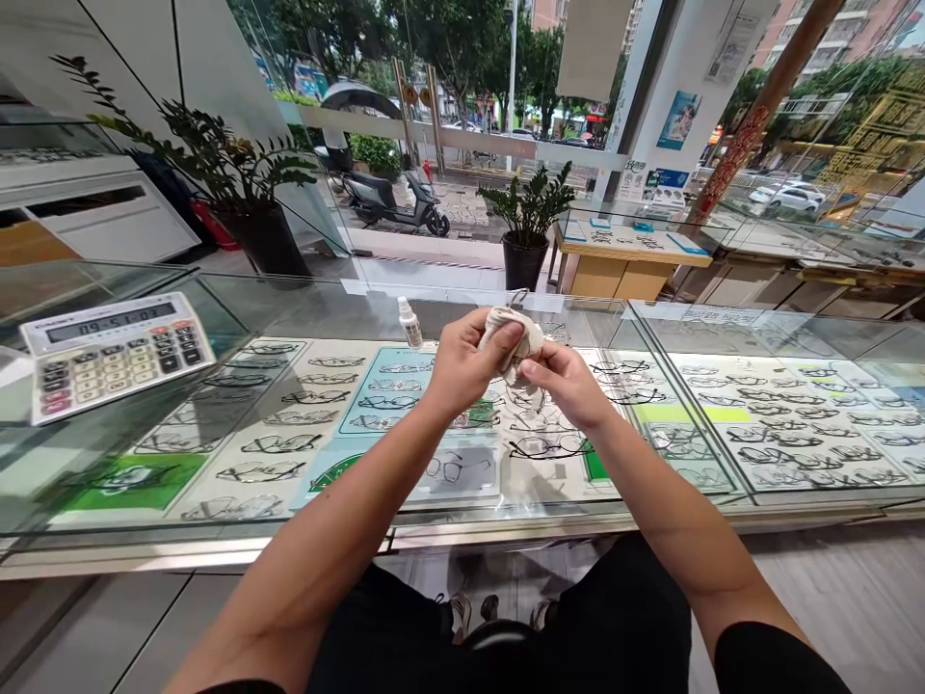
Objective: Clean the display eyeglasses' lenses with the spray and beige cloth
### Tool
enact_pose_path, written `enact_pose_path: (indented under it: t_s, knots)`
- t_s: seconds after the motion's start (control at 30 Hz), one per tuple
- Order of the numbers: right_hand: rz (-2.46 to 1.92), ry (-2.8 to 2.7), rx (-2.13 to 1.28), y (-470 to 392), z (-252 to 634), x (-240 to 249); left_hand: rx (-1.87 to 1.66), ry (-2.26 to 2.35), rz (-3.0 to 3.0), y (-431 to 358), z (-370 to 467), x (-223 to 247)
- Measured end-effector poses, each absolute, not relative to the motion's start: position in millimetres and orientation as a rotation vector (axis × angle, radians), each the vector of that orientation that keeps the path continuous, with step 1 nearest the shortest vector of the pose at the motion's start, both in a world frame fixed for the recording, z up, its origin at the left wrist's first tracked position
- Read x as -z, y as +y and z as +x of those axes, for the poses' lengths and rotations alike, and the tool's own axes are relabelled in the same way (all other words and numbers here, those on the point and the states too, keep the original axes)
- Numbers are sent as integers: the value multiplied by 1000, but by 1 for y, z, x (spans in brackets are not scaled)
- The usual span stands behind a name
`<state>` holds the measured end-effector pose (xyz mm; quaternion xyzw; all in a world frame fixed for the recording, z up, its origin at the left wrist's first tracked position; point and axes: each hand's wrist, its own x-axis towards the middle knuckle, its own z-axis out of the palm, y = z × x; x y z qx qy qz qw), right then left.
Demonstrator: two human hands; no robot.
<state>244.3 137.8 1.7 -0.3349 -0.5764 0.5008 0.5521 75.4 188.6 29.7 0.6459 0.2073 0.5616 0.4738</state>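
Note:
Above the glass display counter, my left hand (466,361) is closed around a crumpled whitish cloth (533,333), its thumb pressed on top. My right hand (570,384) pinches the cloth's lower right side with thumb and fingers. A thin, curved piece (517,297) juts out past the top of the cloth and looks like part of a pair of eyeglasses; the rest is hidden by cloth and fingers. Left of my hands, a small white spray bottle (409,324) stands upright on the glass.
Rows of eyeglasses (281,443) lie under the counter glass (462,516). A large calculator (119,352) rests at the left. Beyond the counter stand potted plants (526,255) and a wooden display table (628,255). A scooter (394,200) is parked outside the window.

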Motion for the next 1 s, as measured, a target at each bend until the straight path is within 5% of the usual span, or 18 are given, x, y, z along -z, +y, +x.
enact_pose_path:
  t_s: [0.17,0.5,1.0]
  knots:
    - [-767,-1407,-1108,118,248,-28,-1209,416,1627,177,55,-60]
    - [-803,-1686,-959,169,295,-165,-1020,255,1902,235,56,-179]
    - [-664,-1618,-1027,143,279,-154,-1599,242,1685,191,96,-141]
